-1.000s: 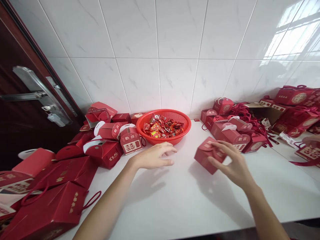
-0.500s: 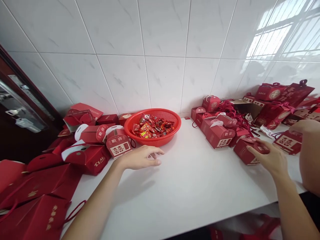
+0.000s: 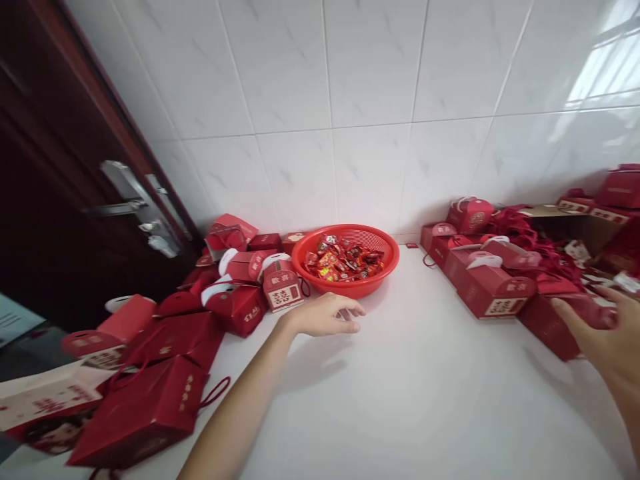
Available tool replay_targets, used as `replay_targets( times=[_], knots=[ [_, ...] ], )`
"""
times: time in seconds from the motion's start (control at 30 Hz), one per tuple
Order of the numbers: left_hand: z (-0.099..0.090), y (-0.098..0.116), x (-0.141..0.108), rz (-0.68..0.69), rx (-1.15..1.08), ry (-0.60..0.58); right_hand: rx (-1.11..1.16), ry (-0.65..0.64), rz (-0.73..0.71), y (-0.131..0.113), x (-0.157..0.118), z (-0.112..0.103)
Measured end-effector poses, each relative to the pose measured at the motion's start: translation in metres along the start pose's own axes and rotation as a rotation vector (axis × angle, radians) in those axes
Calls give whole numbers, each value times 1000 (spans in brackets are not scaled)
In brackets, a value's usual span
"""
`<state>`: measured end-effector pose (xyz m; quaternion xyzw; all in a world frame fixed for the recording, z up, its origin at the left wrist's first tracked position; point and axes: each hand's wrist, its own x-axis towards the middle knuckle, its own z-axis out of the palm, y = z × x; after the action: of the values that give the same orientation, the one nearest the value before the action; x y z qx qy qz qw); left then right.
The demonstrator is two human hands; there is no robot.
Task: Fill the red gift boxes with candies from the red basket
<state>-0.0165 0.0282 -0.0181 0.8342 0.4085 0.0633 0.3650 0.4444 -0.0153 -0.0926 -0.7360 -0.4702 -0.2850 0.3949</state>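
Note:
My left hand (image 3: pixel 327 315) hovers above the white table, just in front of a red plastic basket (image 3: pixel 345 288) that holds small wrapped candies (image 3: pixel 340 259). Its fingers are slightly bent and apart, with nothing in them. At the right, my right hand (image 3: pixel 607 333) is spread over a red gift box (image 3: pixel 553 327), thumb towards the near side and fingers towards the far side. This box stands on the table beside another red gift box (image 3: pixel 493 293) with a white double-happiness label. Whether the right fingers still touch the box is hard to tell through the blur.
Several red gift boxes (image 3: pixel 237 310) line the left side, with larger bags (image 3: pixel 145 407) nearer me. More boxes and ribbons (image 3: pixel 515 227) are heaped at the back right near an open carton (image 3: pixel 565 213). A dark door (image 3: pixel 65 167) stands at the left, a tiled wall (image 3: pixel 370 160) behind.
The view has turned left, so everything sits further right and more of the door shows. My right hand's fingers have spread wider over the box. The left hand keeps its place before the basket.

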Motion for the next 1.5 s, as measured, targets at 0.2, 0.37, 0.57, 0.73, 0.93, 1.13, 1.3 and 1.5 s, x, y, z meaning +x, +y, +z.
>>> replay_targets(
  times=[0.2, 0.37, 0.57, 0.73, 0.93, 1.13, 1.3, 1.5],
  knots=[
    [-16, -8, -3, 152, -65, 524, 521, 203, -175, -98, 0, -4],
    [-57, -36, -33, 13, 127, 917, 793, -45, -399, -166, -29, -3],
    [-79, -67, -58, -391, 359, 711, 881, -316, -481, -185, -77, 8],
    [-76, -40, -63, -278, 193, 432, 951, -459, -457, -186, -94, 11],
    [-43, 13, -51, 212, 53, 198, 1067, -615, -387, -196, -98, 8],
    [5, 29, -14, 490, 106, 284, 1131, -633, -371, -191, -90, 3],
    [20, 31, -6, 560, 190, 210, 1124, -697, -457, -186, -86, -3],
    [24, 39, -13, 732, 428, 393, 1147, -780, -469, -187, -86, -9]
  ],
)
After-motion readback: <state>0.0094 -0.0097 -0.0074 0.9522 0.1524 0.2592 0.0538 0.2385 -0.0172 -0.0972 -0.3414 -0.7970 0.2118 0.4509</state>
